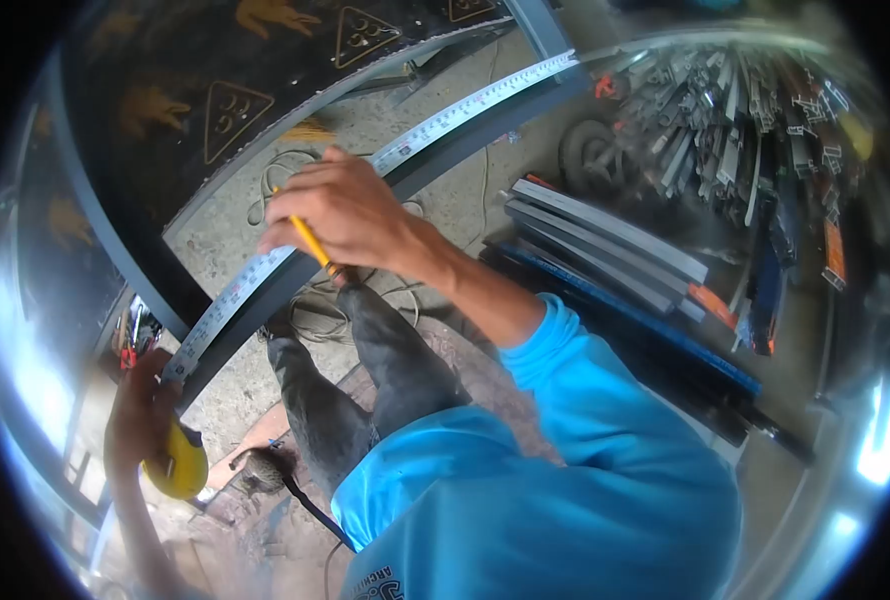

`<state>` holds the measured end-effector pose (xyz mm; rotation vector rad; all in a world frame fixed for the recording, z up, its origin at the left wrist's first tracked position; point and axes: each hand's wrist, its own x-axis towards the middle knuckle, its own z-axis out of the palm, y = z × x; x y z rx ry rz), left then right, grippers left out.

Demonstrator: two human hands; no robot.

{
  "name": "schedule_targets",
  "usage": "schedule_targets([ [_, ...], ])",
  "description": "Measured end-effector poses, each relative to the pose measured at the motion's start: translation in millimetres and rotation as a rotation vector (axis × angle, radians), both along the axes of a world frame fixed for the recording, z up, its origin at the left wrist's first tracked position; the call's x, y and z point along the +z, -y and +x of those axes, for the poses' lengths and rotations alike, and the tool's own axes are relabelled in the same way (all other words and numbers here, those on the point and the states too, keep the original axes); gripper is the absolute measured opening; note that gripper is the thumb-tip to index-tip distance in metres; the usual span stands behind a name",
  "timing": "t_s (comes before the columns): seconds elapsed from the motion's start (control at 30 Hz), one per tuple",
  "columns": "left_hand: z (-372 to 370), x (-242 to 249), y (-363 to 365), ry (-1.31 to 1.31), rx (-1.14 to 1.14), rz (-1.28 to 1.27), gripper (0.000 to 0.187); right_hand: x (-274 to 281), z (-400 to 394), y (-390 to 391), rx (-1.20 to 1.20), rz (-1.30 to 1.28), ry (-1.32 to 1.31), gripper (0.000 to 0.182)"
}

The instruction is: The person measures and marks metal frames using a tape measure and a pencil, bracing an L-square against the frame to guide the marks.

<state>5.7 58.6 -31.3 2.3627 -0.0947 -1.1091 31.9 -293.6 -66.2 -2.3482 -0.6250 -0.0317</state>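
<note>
The long white tape blade (465, 109) lay lengthwise along the dark grey metal bar (465, 141), passing beneath the right hand (343, 215), which was closed around a slim yellow pencil (311, 241). The left hand (139, 408) gripped the rounded yellow tape-measure case (178, 468) by the bar's left end.

Grey, scuffed concrete floor (540, 155) spreads beneath the workspace, with a pinkish, stained patch (290, 525) toward the bottom. A dense bundle of metal profiles (705, 110) fills the upper right, near a dark wheel (592, 155). White glare (883, 430) shines at the right edge, and pale light washes the left.
</note>
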Motion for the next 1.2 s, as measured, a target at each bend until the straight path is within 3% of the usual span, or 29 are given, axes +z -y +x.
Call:
schedule_targets([
  [0.23,5,6,5,-0.121,0.002,0.097,0.037,-5,-13,6,-0.016,0.044,0.035,0.021],
  [0.63,5,3,3,-0.097,0.019,-0.010,0.033,-4,-9,7,-0.020,0.048,0.059,0.022],
  [1.2,6,14,14,-0.138,0.079,0.027,0.029,-1,-9,7,-0.023,0.051,0.049,0.023],
])
